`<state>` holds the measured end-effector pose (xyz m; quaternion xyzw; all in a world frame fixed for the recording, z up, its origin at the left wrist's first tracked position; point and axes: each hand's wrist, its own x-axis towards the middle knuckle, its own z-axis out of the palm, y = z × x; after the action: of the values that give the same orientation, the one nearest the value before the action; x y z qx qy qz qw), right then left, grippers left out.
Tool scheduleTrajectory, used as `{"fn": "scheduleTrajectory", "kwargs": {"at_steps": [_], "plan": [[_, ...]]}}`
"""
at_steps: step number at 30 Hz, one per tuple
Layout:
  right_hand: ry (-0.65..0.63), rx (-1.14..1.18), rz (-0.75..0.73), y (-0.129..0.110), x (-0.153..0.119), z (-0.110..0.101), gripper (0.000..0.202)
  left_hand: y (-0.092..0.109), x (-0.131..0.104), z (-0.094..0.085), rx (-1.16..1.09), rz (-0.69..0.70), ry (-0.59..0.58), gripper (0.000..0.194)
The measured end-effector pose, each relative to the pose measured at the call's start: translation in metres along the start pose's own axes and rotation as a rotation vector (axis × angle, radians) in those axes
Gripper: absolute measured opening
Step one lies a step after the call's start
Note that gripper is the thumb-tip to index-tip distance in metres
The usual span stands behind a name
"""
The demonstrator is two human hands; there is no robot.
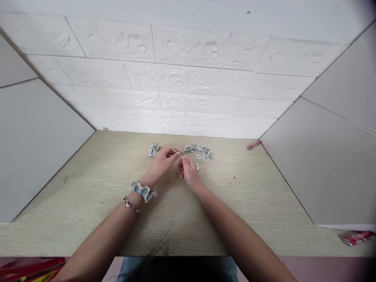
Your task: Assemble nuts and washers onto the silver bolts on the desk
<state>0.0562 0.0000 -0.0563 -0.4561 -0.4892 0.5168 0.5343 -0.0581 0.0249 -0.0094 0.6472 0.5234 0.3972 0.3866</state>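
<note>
My left hand [163, 161] is closed in a pinch on a small metal bolt [175, 151], whose shank shows above the fingertips. Close beside it, my right hand [188, 170] has its thumb and fingers pressed together; whatever lies between them is too small to make out. A small ring-shaped piece [182, 152], a nut or a washer, shows just above the right fingertips. To the left of my left hand lies a pile of bolts [152, 150]. Loose bolts, nuts and washers [202, 150] are spread beyond my right hand. Another metal piece [197, 167] is partly hidden behind that hand.
The pale wooden tabletop [249, 196] meets a white brick-patterned wall [188, 80] at the back. Grey panels [44, 149] flank both sides. Red cylinders, possibly batteries, lie at the right: one by the back corner [254, 145], one by the front edge [357, 238].
</note>
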Motion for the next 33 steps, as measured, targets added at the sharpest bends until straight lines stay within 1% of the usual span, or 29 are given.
{"fn": "scheduleTrajectory", "kwargs": {"at_steps": [3, 5, 8, 12, 15, 19, 22, 24, 28, 33], "plan": [[0.079, 0.079, 0.017, -0.001, 0.000, 0.000, 0.051, 0.003, 0.000, 0.019, -0.248, -0.065, -0.168, 0.029], [0.122, 0.112, 0.050, -0.001, 0.001, 0.000, 0.055, 0.002, -0.002, 0.026, -0.390, -0.084, -0.231, 0.031], [0.098, 0.138, 0.092, 0.000, 0.003, -0.002, 0.058, -0.003, -0.005, 0.029, -0.487, -0.058, -0.223, 0.033], [0.052, 0.125, 0.117, -0.001, 0.006, -0.005, 0.058, -0.010, -0.007, 0.024, -0.495, -0.028, -0.199, 0.034], [0.040, 0.118, 0.141, -0.004, 0.006, -0.006, 0.056, -0.010, -0.008, 0.021, -0.482, -0.025, -0.206, 0.035], [0.056, 0.105, 0.120, -0.007, 0.003, -0.007, 0.054, -0.006, -0.011, 0.019, -0.386, 0.009, -0.232, 0.034], [0.072, 0.059, 0.086, -0.006, 0.002, -0.007, 0.052, -0.004, -0.013, 0.018, -0.270, 0.062, -0.187, 0.030], [0.081, 0.014, 0.073, -0.005, 0.001, -0.008, 0.051, -0.005, -0.014, 0.016, -0.162, 0.107, -0.160, 0.027], [0.090, -0.074, 0.072, -0.005, 0.001, -0.009, 0.048, -0.007, -0.015, 0.013, 0.129, 0.198, -0.129, 0.024], [0.105, -0.113, 0.107, -0.011, 0.001, -0.009, 0.041, -0.008, -0.014, 0.013, 0.371, 0.246, -0.165, 0.025]]}}
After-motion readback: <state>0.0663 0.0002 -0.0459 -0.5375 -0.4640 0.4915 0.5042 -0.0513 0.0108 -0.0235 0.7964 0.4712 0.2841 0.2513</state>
